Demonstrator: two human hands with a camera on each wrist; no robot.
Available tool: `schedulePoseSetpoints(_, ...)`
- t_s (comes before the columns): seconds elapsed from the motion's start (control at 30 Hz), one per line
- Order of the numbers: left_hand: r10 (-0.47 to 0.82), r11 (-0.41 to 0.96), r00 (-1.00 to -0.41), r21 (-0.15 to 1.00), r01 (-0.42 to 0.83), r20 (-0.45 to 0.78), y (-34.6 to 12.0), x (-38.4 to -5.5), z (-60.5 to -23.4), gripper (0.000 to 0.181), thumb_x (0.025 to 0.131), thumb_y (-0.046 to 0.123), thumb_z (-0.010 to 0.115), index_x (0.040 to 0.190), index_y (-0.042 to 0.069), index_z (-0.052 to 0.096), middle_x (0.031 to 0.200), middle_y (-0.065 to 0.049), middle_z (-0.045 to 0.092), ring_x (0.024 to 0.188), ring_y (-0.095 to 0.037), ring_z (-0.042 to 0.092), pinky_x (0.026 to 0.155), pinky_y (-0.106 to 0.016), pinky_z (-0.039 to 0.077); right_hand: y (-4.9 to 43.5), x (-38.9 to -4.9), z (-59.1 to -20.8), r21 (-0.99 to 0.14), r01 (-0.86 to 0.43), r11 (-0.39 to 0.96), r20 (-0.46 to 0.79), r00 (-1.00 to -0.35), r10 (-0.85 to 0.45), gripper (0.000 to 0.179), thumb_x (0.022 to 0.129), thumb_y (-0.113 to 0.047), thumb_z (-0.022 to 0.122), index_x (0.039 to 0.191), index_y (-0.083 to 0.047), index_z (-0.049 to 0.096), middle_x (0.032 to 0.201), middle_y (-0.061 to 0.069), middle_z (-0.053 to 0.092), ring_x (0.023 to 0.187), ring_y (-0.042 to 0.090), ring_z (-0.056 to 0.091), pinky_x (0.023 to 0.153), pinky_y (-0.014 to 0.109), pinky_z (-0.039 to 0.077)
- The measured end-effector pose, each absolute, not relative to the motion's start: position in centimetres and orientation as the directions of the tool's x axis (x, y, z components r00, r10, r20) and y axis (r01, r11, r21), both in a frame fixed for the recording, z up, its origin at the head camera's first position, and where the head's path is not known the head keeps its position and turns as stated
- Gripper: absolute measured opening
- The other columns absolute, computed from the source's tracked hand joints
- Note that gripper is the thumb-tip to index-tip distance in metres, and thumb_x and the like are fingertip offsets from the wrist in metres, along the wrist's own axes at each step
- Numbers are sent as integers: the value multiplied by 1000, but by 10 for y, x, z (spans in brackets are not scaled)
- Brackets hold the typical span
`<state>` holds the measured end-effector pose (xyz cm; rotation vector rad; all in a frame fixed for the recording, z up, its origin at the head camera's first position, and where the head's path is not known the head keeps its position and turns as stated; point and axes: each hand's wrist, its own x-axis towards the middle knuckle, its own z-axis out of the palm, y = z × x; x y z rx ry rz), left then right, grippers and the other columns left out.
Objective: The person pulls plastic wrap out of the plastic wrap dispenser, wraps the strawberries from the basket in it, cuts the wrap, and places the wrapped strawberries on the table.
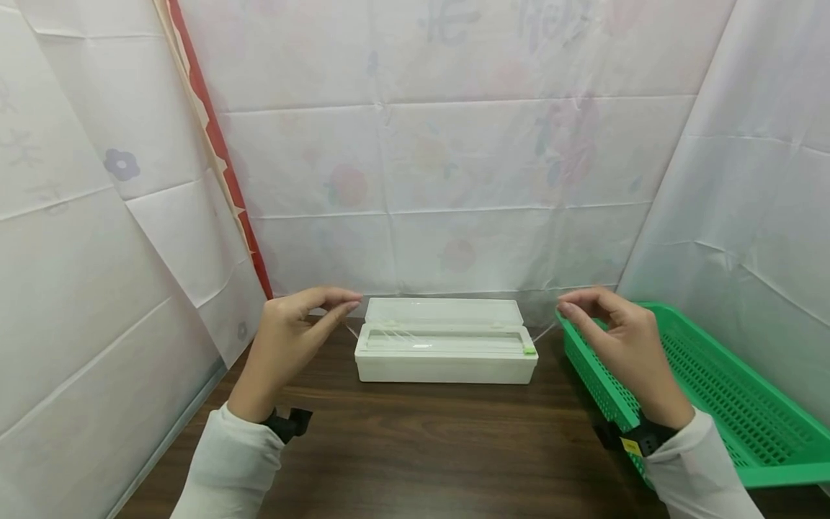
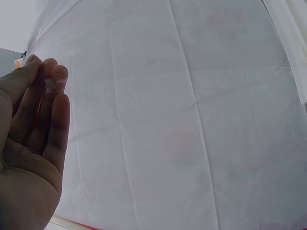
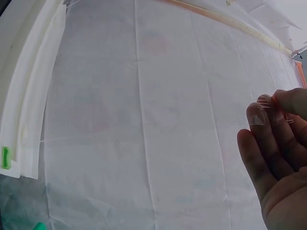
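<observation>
A white cling film dispenser lies lengthwise on the dark wooden table, its translucent lid raised at the back. Clear cling film stretches out of it, hard to make out except at its edges. My left hand pinches one corner between thumb and fingertips, left of the dispenser. On the other side, my right hand pinches the opposite corner the same way. Crumpled film glints against the fingertips in the right wrist view. A green slider sits at the dispenser's right front end.
A green perforated basket stands at the right, partly beneath my right forearm. White patterned sheets hang behind the table and on both sides. A red-edged strip runs down the left back corner.
</observation>
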<state>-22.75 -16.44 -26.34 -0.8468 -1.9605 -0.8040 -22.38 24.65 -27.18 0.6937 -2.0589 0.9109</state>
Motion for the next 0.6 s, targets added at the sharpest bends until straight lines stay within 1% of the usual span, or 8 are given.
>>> schedulePoseSetpoints(0.13,271,531,-447,255,808,853,-162,-218,-260,24,76,2,74,96,14,73,89,2,72,81,-4,63,67,-16,54,250,-223,-276,-363,-747,558,808,-550,-212,22,83,-2,67,99,-16,68,87,-2,68,77,11,60,67,12,47)
schedulePoseSetpoints(0.2,281,502,-451,270,821,847,-160,-212,-256,23,75,-1,73,94,11,72,89,0,72,80,-5,63,67,-16,54,251,-222,-277,-385,-749,539,792,-568,-224,22,84,-1,66,100,-16,67,87,0,67,77,12,60,66,13,48)
schedulePoseSetpoints(0.37,318,453,-439,272,849,840,-156,-204,-251,20,74,-4,72,91,6,71,87,-4,72,78,-8,63,65,-14,53,252,-216,-278,-493,-717,493,730,-649,-215,18,86,-1,63,99,-12,66,87,6,66,77,13,59,62,15,50)
schedulePoseSetpoints(0.5,327,435,-438,277,856,838,-157,-203,-252,20,74,-6,72,90,6,71,85,-4,71,77,-8,63,64,-14,52,251,-215,-279,-512,-714,478,717,-661,-221,18,87,0,62,100,-11,65,87,8,65,77,15,60,63,16,51)
schedulePoseSetpoints(0.6,331,402,-439,296,867,836,-159,-204,-255,21,74,-8,71,90,5,71,85,-5,71,74,-11,63,62,-14,52,251,-216,-280,-518,-717,466,714,-662,-226,18,87,0,61,100,-11,65,87,6,64,77,15,60,64,16,52)
